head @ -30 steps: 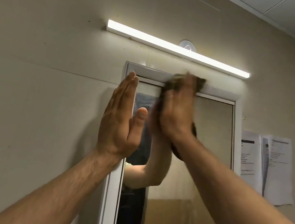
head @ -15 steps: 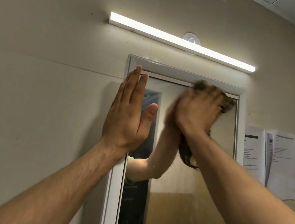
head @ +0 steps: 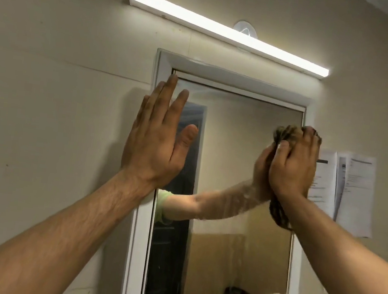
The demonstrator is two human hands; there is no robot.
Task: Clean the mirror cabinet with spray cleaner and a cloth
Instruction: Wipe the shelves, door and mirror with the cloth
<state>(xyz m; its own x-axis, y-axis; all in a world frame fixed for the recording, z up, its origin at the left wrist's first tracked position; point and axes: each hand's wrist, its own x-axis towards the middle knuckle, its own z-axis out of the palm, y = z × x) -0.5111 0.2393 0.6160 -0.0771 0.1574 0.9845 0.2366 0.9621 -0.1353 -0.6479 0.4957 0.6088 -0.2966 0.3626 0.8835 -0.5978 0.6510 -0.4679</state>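
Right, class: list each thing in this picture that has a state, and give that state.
Light bar, lit.
Mirror, streaky in places.
Cloth, bunched, one end hanging below the hand.
Right hand, gripping the cloth at the mirror's right edge.
Left hand, open, flat against the cabinet frame.
Papers, hanging, overlapping.

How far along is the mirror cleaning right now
Midway, it seems. Done: the mirror looks sprayed, with wet streaks across it. In hand: the right hand holds the cloth against the upper right edge while the left hand lies flat on the cabinet frame. Left: the streaked lower half.
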